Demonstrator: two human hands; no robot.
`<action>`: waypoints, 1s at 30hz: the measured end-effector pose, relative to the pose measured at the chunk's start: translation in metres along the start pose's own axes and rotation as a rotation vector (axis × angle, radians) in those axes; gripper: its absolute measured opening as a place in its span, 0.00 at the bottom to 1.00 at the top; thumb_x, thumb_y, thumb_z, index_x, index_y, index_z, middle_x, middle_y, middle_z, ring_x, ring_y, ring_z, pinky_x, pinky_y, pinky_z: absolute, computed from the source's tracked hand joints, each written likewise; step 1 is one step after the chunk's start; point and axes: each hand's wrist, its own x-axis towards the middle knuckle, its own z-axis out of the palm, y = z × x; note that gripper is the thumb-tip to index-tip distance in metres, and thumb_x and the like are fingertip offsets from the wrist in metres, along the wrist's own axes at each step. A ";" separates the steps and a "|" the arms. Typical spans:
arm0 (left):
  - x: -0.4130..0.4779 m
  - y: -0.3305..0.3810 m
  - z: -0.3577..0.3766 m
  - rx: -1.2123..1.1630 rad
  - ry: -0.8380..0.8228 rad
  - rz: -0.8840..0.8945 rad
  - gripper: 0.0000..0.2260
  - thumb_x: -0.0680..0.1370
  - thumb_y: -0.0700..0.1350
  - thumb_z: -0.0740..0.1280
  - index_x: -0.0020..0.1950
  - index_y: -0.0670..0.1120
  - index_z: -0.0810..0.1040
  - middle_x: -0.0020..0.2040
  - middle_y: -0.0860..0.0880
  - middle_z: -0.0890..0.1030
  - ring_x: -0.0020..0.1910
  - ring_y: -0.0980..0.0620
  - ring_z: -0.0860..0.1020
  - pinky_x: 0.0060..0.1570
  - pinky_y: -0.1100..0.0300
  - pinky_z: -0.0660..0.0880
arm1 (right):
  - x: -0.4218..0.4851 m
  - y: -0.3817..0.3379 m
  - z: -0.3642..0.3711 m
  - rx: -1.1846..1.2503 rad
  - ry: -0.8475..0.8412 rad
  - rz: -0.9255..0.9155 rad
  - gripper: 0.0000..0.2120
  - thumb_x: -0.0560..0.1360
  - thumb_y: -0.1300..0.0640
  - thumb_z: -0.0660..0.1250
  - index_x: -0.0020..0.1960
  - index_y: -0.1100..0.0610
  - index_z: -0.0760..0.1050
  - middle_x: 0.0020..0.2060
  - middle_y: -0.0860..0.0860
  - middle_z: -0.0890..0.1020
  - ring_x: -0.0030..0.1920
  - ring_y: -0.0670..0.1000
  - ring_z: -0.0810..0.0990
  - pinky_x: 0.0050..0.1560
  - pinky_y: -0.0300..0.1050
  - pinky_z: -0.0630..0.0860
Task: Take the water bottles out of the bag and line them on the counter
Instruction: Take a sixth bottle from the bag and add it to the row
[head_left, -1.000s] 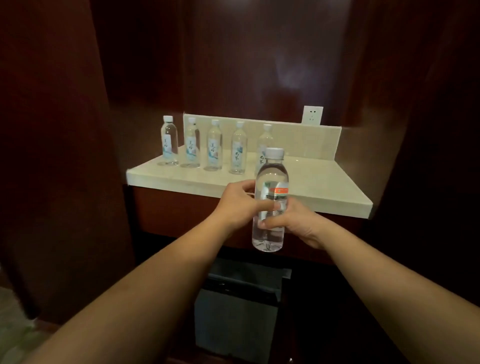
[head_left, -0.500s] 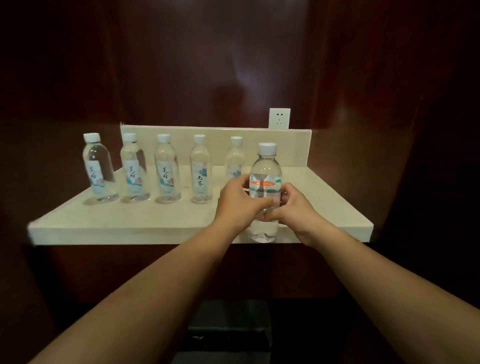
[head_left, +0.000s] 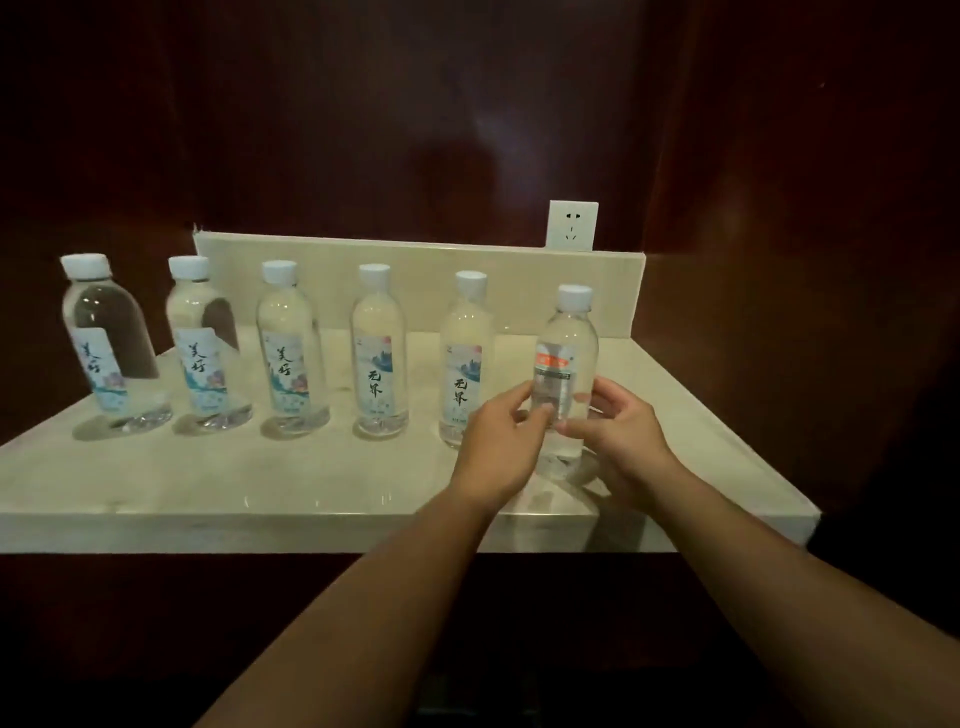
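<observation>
Left hand (head_left: 498, 436) and right hand (head_left: 618, 431) both clasp the red-labelled bottle (head_left: 566, 332), upright on the pale counter (head_left: 208, 483), at the right end, just beside five bottles (head_left: 285, 353) lined up.

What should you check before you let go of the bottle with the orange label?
1. Orange-label bottle upright: ok.
2. Left hand and right hand both holding it: ok.
3. Base flat on the counter: cannot tell, the hands hide part of it.
4. Gap to the neighbouring bottle: ok, they stand apart.
5. In line with the row: not ok, its base seems nearer the front edge.
</observation>
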 end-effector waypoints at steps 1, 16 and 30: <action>-0.001 -0.004 0.002 0.006 -0.024 0.001 0.16 0.80 0.46 0.61 0.67 0.56 0.74 0.59 0.57 0.79 0.56 0.59 0.76 0.55 0.63 0.71 | 0.006 0.001 -0.002 -0.012 -0.008 0.004 0.27 0.65 0.75 0.71 0.60 0.55 0.77 0.53 0.52 0.84 0.55 0.55 0.83 0.59 0.57 0.78; 0.010 -0.026 0.024 0.211 0.062 -0.117 0.23 0.80 0.42 0.54 0.74 0.57 0.61 0.72 0.56 0.67 0.70 0.52 0.67 0.67 0.55 0.64 | 0.030 0.027 0.017 0.001 0.055 0.042 0.31 0.67 0.79 0.64 0.65 0.56 0.73 0.50 0.48 0.81 0.49 0.47 0.81 0.50 0.41 0.78; 0.004 -0.024 0.021 0.273 0.049 -0.064 0.29 0.76 0.35 0.55 0.76 0.52 0.58 0.75 0.55 0.61 0.74 0.55 0.58 0.71 0.58 0.57 | 0.027 0.026 0.014 0.031 0.090 0.075 0.28 0.66 0.78 0.68 0.62 0.58 0.71 0.54 0.50 0.77 0.49 0.49 0.78 0.55 0.47 0.78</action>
